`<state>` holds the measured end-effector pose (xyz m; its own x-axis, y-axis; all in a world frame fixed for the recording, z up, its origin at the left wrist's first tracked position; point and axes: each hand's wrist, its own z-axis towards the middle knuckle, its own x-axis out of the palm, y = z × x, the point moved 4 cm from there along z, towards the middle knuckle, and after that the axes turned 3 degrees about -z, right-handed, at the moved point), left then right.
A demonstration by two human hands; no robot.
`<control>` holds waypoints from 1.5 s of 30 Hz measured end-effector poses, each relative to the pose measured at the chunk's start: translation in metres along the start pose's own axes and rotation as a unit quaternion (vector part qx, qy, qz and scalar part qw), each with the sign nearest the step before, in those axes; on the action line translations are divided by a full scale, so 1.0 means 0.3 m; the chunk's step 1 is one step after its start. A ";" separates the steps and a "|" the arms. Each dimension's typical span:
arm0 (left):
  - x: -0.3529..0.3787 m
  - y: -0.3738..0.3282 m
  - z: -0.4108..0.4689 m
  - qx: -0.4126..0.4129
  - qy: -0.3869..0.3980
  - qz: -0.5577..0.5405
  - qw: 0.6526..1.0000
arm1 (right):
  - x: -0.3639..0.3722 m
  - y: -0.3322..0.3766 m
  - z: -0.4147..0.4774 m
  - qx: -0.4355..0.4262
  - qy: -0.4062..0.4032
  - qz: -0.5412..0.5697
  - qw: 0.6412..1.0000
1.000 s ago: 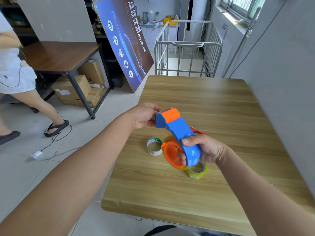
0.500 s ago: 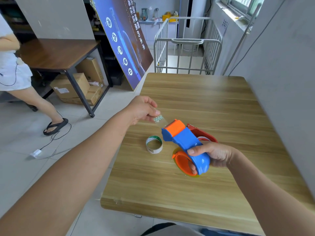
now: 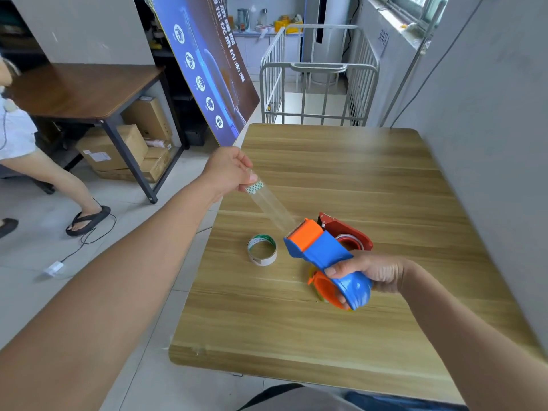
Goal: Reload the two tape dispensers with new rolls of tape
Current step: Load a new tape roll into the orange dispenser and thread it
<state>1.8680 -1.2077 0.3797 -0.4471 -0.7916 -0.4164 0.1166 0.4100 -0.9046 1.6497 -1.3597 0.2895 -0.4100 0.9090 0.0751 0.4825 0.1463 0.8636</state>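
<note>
My right hand grips the handle of a blue and orange tape dispenser, held just above the wooden table. My left hand pinches the green-printed end of a clear tape strip that stretches from the dispenser's orange cutter head up and to the left. A red tape dispenser lies on the table right behind the blue one. A nearly bare cardboard tape core stands on the table to the left of the blue dispenser.
A grey wall runs along the table's right side. A metal cage cart stands beyond the far edge. A leaning poster board, a dark desk with boxes under it and a person's legs are on the left.
My left hand has pulled the tape end out of the dispenser, up and to the left, so a long strip shows. My right hand has lowered the dispenser toward the table.
</note>
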 end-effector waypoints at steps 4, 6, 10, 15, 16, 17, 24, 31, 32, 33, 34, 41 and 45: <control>0.071 -0.071 -0.025 0.079 -0.007 0.067 0.995 | -0.040 -0.037 0.053 0.092 -0.125 -0.011 0.988; 0.112 -0.089 -0.047 0.110 -0.001 0.103 0.989 | -0.045 -0.025 0.083 0.116 -0.164 -0.003 0.980; 0.161 -0.084 -0.095 0.131 0.009 0.121 0.984 | -0.054 0.018 0.114 0.136 -0.222 0.012 0.966; 0.205 -0.033 -0.140 0.127 0.053 0.135 0.981 | -0.075 0.049 0.138 0.136 -0.270 0.085 0.949; 0.214 -0.015 -0.144 0.122 0.055 0.137 0.981 | -0.076 0.052 0.144 0.137 -0.274 0.096 0.947; 0.223 0.002 -0.149 0.120 0.056 0.137 0.982 | -0.077 0.055 0.149 0.137 -0.279 0.105 0.945; 0.303 0.133 -0.172 0.078 0.085 0.076 0.990 | -0.065 0.081 0.204 0.133 -0.238 0.157 0.949; 0.302 0.261 -0.188 0.022 0.038 0.015 0.999 | -0.060 0.027 0.285 0.143 -0.275 0.121 0.943; 0.299 0.279 -0.193 0.008 0.038 0.003 0.999 | -0.058 0.014 0.298 0.149 -0.292 0.100 0.939; 0.299 0.296 -0.199 -0.006 0.045 -0.010 0.999 | -0.053 0.005 0.309 0.160 -0.305 0.068 0.936; 0.299 0.313 -0.208 -0.017 0.062 -0.018 0.998 | -0.046 -0.006 0.323 0.175 -0.309 0.029 0.934; 0.247 0.476 -0.309 -0.097 0.135 -0.008 0.986 | 0.030 -0.063 0.378 0.269 -0.220 -0.317 0.882; 0.227 0.551 -0.362 -0.134 0.162 -0.016 0.977 | 0.076 -0.075 0.430 0.283 -0.162 -0.396 0.858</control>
<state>1.7604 -1.1445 0.2116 -0.7092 -0.6390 -0.2979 -0.1197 0.5256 -0.8423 1.7293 -1.2920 0.2076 -0.5902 0.4843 -0.6459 0.4875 0.8515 0.1930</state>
